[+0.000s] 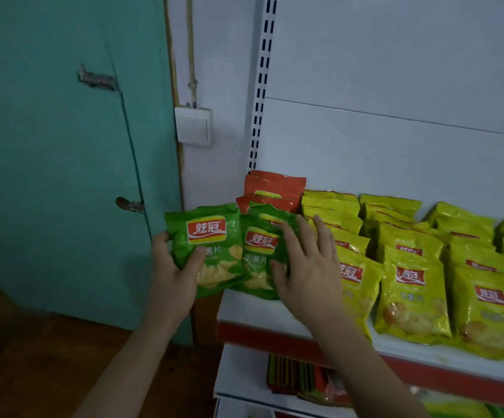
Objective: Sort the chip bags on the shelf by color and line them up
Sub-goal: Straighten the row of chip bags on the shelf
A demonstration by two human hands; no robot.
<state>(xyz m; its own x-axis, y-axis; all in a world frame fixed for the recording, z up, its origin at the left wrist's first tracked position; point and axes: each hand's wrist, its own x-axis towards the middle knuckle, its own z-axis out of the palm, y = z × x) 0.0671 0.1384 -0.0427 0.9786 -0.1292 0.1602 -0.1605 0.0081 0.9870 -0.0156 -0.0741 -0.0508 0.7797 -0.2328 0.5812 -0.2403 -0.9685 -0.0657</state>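
Observation:
My left hand [174, 273] grips a green chip bag [207, 248] held just off the left end of the white shelf [275, 315]. My right hand [308, 267] lies with spread fingers on a second green bag [258, 260] at the front of the leftmost column; another green bag [270, 214] sits behind it. Orange bags [275, 185] stand at the back of that column. Several rows of yellow bags [413, 285] fill the shelf to the right, lying overlapped front to back.
A teal door [63, 161] with metal latches stands to the left of the shelf. A white wall switch [194, 126] hangs beside the slotted shelf upright [263, 79]. A lower shelf [244, 384] holds more bags on edge. The shelf front has a red strip.

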